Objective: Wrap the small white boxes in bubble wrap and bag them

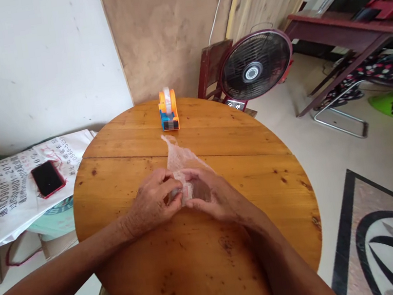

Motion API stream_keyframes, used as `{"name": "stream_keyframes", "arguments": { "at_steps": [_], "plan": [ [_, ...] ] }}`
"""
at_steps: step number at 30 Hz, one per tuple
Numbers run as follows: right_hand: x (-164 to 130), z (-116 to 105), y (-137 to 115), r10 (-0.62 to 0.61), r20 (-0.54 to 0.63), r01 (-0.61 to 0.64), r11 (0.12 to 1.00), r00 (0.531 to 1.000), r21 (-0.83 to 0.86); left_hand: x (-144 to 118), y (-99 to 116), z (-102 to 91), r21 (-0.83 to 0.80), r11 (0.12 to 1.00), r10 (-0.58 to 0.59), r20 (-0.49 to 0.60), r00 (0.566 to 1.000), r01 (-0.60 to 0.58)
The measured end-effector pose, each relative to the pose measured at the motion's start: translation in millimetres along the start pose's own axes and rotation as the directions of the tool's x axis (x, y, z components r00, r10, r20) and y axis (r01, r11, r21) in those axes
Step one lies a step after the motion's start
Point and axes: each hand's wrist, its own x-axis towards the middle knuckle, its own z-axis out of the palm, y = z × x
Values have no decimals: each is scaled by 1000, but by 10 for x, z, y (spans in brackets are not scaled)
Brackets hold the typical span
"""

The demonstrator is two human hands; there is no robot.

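A whitish see-through sheet of bubble wrap point(183, 155) lies on the round wooden table point(201, 275), its narrow end pointing away from me. Its near end is bunched around a small object that I cannot make out between my hands. My left hand point(161, 192) is closed, with thumb and fingertips pinching the wrap from the left. From the right, my right hand point(212, 192) curls round the same bundle, thumb in front and fingers behind. Beyond the wrap, near the far table edge, an orange and blue tape dispenser point(168, 110) stands upright with a roll in it.
On the left, a phone point(48, 179) in a red case rests on a printed white sack point(11, 190). A fan point(256, 64) stands beyond the table by a chair. Another person sits partly visible at a dark red desk point(340, 25) at the far right.
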Motion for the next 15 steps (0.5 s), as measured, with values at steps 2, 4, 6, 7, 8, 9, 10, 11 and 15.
{"name": "stream_keyframes", "arguments": {
  "at_steps": [2, 4, 6, 7, 8, 9, 10, 11, 15],
  "plan": [
    [1, -51, -50, 85, 31, -88, 993, 996, 80, 9, -13, 13, -25, 1000, 7, 1, 1000, -7],
    [25, -89, -73, 138, 21, -140, 983, 990, 117, 17, -21, 17, -46, 999, 4, 10, 1000, -3],
    [78, -122, -60, 174, -18, -171, 979, 985, 110, 20, -31, 15, -66, 998, -1, 30, 1000, 3],
    [116, -141, -42, 189, -24, -185, 978, 982, 99, 21, -37, 14, -74, 997, -4, 47, 999, 7],
    [163, -162, -18, 198, -11, -196, 977, 980, 88, 21, -42, 14, -79, 997, -4, 64, 998, 9],
    [217, -185, 8, 200, 12, -200, 976, 980, 82, 21, -47, 15, -85, 996, -6, 81, 997, 13],
    [278, -210, 36, 196, 42, -198, 977, 980, 81, 21, -51, 17, -90, 996, -8, 92, 996, 16],
    [345, -234, 64, 182, 71, -188, 978, 981, 89, 22, -53, 20, -93, 995, -13, 98, 995, 22],
    [626, -301, 150, 205, 149, -234, 948, 967, 215, 38, -50, 21, -113, 993, -32, 109, 993, 45]
  ]
}}
